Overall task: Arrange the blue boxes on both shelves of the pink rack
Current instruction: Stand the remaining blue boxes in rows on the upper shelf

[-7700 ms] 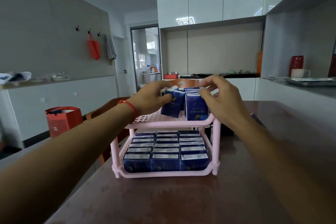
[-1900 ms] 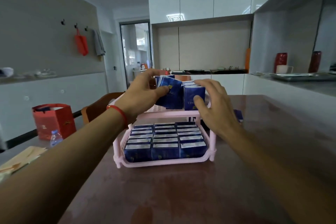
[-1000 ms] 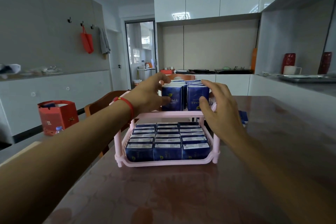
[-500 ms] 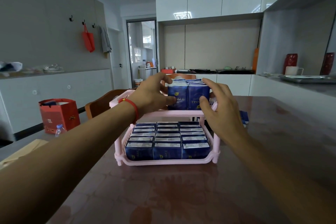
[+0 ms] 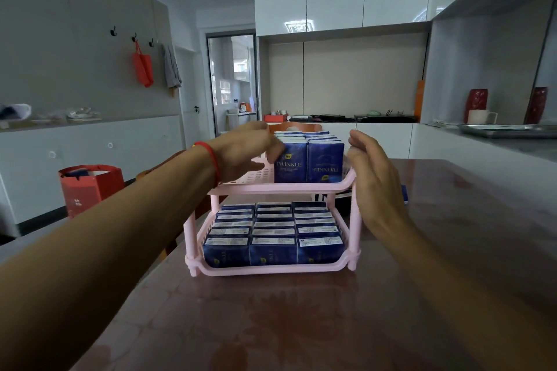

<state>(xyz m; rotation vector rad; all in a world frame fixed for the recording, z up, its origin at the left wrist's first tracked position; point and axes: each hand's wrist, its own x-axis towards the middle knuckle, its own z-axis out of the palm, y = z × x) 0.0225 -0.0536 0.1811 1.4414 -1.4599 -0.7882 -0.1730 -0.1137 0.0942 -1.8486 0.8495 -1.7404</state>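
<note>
A pink two-shelf rack (image 5: pixel 280 187) stands on the brown table. Its lower shelf is packed with several rows of blue boxes (image 5: pixel 272 238). On the upper shelf, two upright columns of blue boxes (image 5: pixel 309 159) fill the right part; the left part is bare. My left hand (image 5: pixel 244 150) hovers just left of these boxes, fingers loosely curled, fingertips at the front box's upper left corner. My right hand (image 5: pixel 372 178) is off the boxes, to the right of the rack, fingers relaxed, holding nothing.
A blue box (image 5: pixel 404 194) lies on the table behind my right hand. A red bag (image 5: pixel 90 187) stands on the left; a chair back (image 5: pixel 294 126) rises behind the rack. The counter on the right holds a tray (image 5: pixel 509 131) and a mug.
Both hands have drawn back from the upper boxes: the right one moved right and away, the left one slid left. The two front boxes now stand upright and side by side.
</note>
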